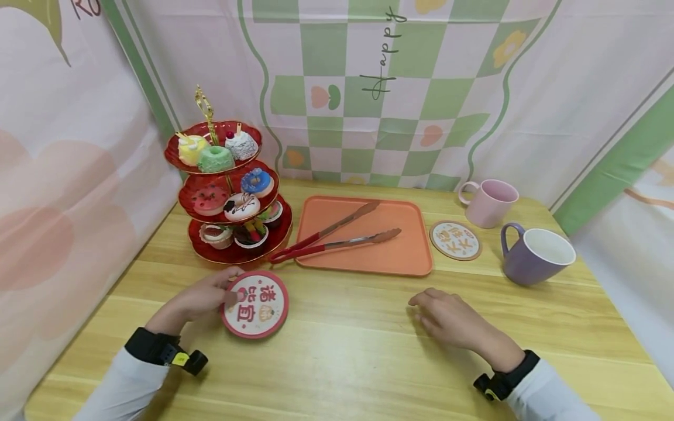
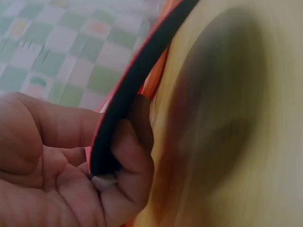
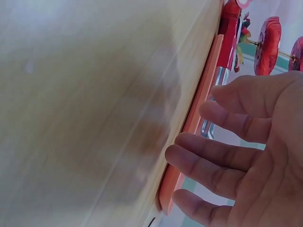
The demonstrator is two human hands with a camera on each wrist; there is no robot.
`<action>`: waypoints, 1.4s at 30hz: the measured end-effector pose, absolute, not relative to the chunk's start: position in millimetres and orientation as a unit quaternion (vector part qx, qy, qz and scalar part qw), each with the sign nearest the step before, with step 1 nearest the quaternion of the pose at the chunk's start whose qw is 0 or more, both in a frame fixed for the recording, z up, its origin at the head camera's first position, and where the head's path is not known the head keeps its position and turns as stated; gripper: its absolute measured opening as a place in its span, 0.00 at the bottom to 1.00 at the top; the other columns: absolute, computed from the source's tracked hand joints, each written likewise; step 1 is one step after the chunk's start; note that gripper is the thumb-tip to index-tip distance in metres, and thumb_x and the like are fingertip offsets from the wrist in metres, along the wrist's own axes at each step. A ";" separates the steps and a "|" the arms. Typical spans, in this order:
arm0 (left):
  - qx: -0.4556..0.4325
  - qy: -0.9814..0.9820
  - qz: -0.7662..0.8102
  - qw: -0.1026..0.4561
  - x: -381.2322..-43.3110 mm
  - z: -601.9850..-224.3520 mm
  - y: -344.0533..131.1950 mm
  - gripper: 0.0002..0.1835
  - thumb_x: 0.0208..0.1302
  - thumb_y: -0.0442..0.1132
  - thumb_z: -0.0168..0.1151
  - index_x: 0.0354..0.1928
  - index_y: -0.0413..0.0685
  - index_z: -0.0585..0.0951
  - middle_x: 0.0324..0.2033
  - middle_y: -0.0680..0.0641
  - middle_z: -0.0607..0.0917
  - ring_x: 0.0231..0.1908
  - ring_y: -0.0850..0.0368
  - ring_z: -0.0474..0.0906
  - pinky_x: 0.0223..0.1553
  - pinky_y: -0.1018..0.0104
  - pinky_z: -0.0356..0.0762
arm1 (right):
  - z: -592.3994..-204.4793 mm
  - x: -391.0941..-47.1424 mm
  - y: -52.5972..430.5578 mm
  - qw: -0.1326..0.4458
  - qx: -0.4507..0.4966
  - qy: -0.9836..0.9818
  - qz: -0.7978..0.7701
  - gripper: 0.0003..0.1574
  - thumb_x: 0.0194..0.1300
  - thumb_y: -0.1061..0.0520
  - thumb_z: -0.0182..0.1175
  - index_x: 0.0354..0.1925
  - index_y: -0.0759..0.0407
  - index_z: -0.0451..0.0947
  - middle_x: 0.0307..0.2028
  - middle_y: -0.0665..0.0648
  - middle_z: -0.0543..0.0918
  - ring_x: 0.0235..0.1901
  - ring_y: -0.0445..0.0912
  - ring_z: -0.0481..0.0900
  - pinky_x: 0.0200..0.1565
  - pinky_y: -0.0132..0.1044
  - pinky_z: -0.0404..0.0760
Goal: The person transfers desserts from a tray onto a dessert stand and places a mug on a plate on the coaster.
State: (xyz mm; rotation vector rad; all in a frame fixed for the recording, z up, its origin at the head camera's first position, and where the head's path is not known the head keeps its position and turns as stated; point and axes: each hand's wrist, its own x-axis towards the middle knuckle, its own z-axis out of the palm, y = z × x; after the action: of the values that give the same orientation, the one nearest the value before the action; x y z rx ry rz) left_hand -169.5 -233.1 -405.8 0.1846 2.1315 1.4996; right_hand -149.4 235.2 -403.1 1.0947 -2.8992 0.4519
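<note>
My left hand [image 1: 207,295] pinches a round red-rimmed coaster [image 1: 265,304] at its left edge, thumb on the printed face. The left wrist view shows the coaster's dark underside [image 2: 137,71] tilted above the table, with curled fingers [image 2: 132,165] beneath it and a shadow on the wood. My right hand [image 1: 450,318] hovers over the table at the right, holding nothing, its fingers loosely bent. Another round coaster [image 1: 456,240], tan-rimmed, lies beside the orange tray [image 1: 368,263].
Red-handled tongs [image 1: 347,241] lie across the tray, handles past its left edge. A three-tier red stand [image 1: 210,255] of toy cakes and donuts stands at the back left. A pink mug [image 1: 489,204] and a purple mug [image 1: 532,263] stand at the right.
</note>
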 end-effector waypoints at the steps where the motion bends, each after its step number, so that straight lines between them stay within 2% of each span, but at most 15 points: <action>1: 0.068 0.789 0.553 0.258 -169.4 -406.3 -238.7 0.21 0.58 0.26 0.53 0.54 0.33 0.64 0.37 0.40 0.73 0.34 0.48 0.72 0.33 0.60 0.72 | -403.2 -149.7 236.1 0.005 0.346 -0.927 0.143 0.14 0.56 0.64 0.63 0.43 0.61 0.78 0.40 0.57 0.80 0.38 0.52 0.79 0.34 0.50 0.76; 12: 0.014 0.784 0.565 0.255 -161.1 -405.7 -293.3 0.22 0.64 0.27 0.48 0.59 0.32 0.58 0.33 0.43 0.74 0.30 0.52 0.74 0.29 0.59 0.76 | -405.5 -152.9 242.6 0.008 0.328 -0.934 0.138 0.13 0.55 0.64 0.63 0.42 0.61 0.78 0.37 0.56 0.79 0.36 0.52 0.79 0.33 0.50 0.76; 19: -0.021 0.800 0.544 0.254 -157.7 -403.0 -316.5 0.19 0.65 0.26 0.46 0.56 0.33 0.58 0.31 0.43 0.73 0.28 0.52 0.74 0.28 0.58 0.76 | -407.1 -154.2 244.1 0.011 0.323 -0.936 0.139 0.14 0.55 0.64 0.63 0.43 0.62 0.77 0.37 0.57 0.79 0.35 0.52 0.79 0.32 0.50 0.76; 25: -0.051 0.886 0.422 0.186 -160.8 -401.5 -321.2 0.21 0.57 0.25 0.52 0.53 0.28 0.63 0.30 0.40 0.72 0.26 0.50 0.71 0.25 0.58 0.72 | -405.4 -155.2 244.2 0.012 0.322 -0.938 0.126 0.15 0.54 0.63 0.65 0.42 0.61 0.78 0.37 0.56 0.79 0.35 0.52 0.79 0.31 0.49 0.75; 29: -0.070 0.928 0.332 0.151 -164.8 -403.4 -320.4 0.22 0.53 0.27 0.58 0.50 0.25 0.67 0.34 0.33 0.73 0.28 0.48 0.71 0.26 0.59 0.71 | -402.3 -155.1 245.4 0.021 0.328 -0.938 0.109 0.15 0.53 0.62 0.65 0.42 0.60 0.78 0.38 0.57 0.79 0.37 0.53 0.78 0.31 0.51 0.74; 34: -0.082 0.951 0.267 0.134 -165.0 -402.8 -316.3 0.25 0.49 0.29 0.64 0.49 0.24 0.68 0.36 0.30 0.74 0.31 0.44 0.71 0.28 0.58 0.71 | -399.4 -154.4 246.0 0.017 0.332 -0.938 0.104 0.17 0.52 0.58 0.67 0.42 0.60 0.79 0.40 0.58 0.79 0.40 0.55 0.77 0.33 0.54 0.74; 42: -0.082 0.954 0.255 0.134 -163.4 -399.9 -313.8 0.24 0.51 0.29 0.62 0.49 0.23 0.68 0.35 0.30 0.74 0.32 0.42 0.70 0.28 0.58 0.71 | -402.5 -154.4 245.5 0.009 0.328 -0.939 0.101 0.18 0.53 0.56 0.67 0.42 0.60 0.79 0.40 0.57 0.79 0.41 0.56 0.76 0.34 0.54 0.74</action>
State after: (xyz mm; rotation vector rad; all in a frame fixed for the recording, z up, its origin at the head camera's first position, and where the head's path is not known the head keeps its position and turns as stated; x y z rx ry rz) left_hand -163.4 -313.8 -399.9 -0.2363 2.7650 0.7398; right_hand -154.4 245.5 -402.5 1.0242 -2.9341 0.3158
